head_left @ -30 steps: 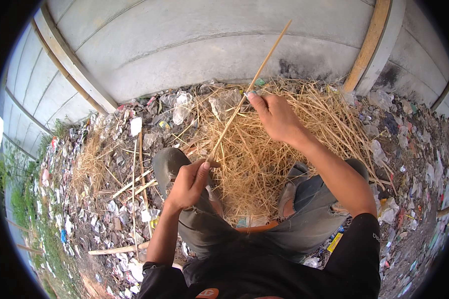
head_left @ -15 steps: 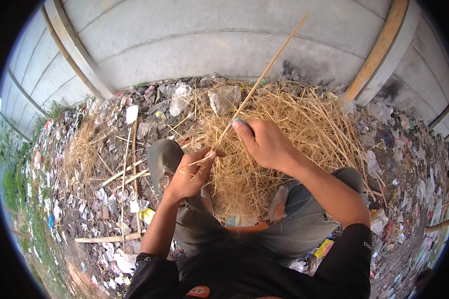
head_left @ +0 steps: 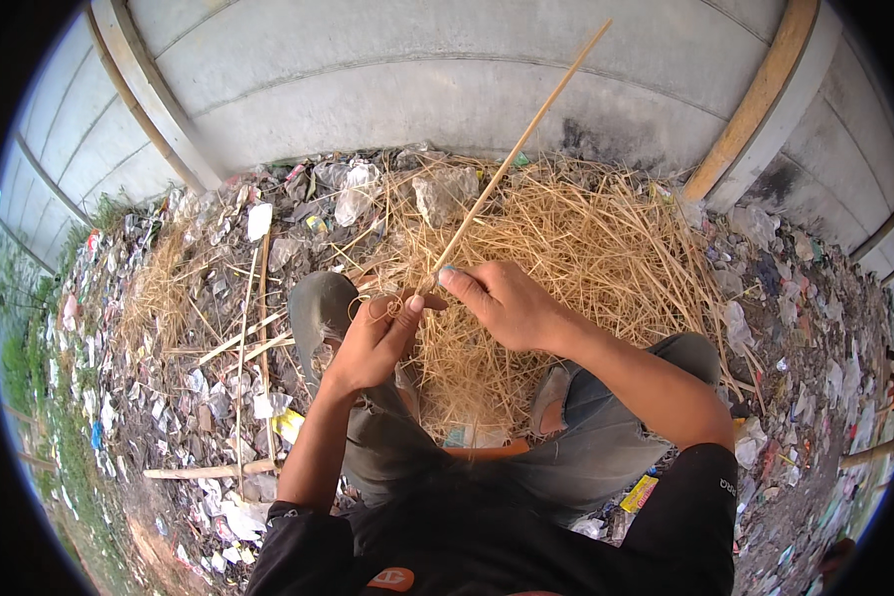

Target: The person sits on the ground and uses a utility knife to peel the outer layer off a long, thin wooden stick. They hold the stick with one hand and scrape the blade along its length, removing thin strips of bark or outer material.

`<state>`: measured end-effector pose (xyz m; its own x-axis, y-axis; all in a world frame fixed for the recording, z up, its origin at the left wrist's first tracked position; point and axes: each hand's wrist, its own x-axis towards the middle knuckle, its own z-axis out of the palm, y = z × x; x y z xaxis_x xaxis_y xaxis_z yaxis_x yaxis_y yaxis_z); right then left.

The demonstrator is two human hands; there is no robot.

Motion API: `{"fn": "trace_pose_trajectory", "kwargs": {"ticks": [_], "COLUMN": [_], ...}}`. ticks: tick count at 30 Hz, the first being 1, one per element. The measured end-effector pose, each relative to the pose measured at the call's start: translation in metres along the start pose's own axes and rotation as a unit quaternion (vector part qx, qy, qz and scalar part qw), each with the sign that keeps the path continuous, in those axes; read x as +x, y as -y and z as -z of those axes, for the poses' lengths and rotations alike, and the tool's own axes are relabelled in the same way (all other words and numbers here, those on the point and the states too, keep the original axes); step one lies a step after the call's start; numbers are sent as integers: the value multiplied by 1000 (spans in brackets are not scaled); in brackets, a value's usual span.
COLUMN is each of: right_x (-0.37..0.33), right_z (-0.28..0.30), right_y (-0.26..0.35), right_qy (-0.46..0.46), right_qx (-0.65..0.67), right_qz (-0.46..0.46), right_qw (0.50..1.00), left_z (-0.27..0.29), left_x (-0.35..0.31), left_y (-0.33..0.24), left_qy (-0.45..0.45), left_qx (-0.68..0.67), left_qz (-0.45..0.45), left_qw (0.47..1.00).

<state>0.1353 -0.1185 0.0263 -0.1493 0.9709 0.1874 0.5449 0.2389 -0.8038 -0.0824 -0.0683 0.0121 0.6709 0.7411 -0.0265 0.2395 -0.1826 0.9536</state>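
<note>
A long, thin bamboo stick [head_left: 526,134] slants up and away from between my hands, its far end in front of the wall. My left hand [head_left: 375,343] pinches its near end, with thin curled shavings [head_left: 375,310] hanging by the fingers. Right above, my right hand [head_left: 512,303] is closed around the stick close to the left fingers. Something small and blue [head_left: 448,268] shows at the right thumb tip; whether a blade is in that hand is hidden. Beneath both hands lies a wide heap of straw-coloured bamboo shavings [head_left: 606,238].
A grey concrete wall [head_left: 447,99] with bamboo poles [head_left: 760,94] against it stands ahead. Several loose sticks [head_left: 246,372] lie left of my knee. Plastic scraps and litter cover the ground around. My bent legs [head_left: 606,427] flank the heap.
My right hand has slid down the stick toward my left hand, nearly meeting it. The curled shavings at my left fingers now form loops.
</note>
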Motion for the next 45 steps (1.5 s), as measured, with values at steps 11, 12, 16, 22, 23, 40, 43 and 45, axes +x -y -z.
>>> {"fn": "trace_pose_trajectory", "kwargs": {"ticks": [11, 12, 16, 22, 23, 40, 43, 45], "right_x": [1, 2, 2, 5, 7, -3, -5, -5], "right_z": [35, 34, 27, 47, 53, 160, 168, 169], "right_y": [-5, 0, 8, 0, -1, -27, -27, -29], "right_qy": [-5, -19, -85, -111, -126, -360, -325, -324], "right_qx": [80, 78, 59, -83, -103, -171, -201, -212], "right_qz": [-15, -27, -28, -18, -28, -72, -135, -138], "right_qw": [997, 996, 994, 990, 986, 914, 914, 912], "left_z": [-9, -9, -14, -12, -11, -4, 1, 0], "left_x": [0, 0, 6, -2, 1, -24, -33, -37], "left_y": [-1, 0, 10, -4, -6, -6, -1, -2], "left_qy": [-58, -73, -135, -114, -121, -75, -64, -71], "left_qx": [79, 104, 149, 136, 144, 199, 197, 191], "left_qz": [-78, -96, -142, -61, -76, -129, -125, -125], "left_qw": [992, 987, 969, 982, 979, 969, 970, 971]}}
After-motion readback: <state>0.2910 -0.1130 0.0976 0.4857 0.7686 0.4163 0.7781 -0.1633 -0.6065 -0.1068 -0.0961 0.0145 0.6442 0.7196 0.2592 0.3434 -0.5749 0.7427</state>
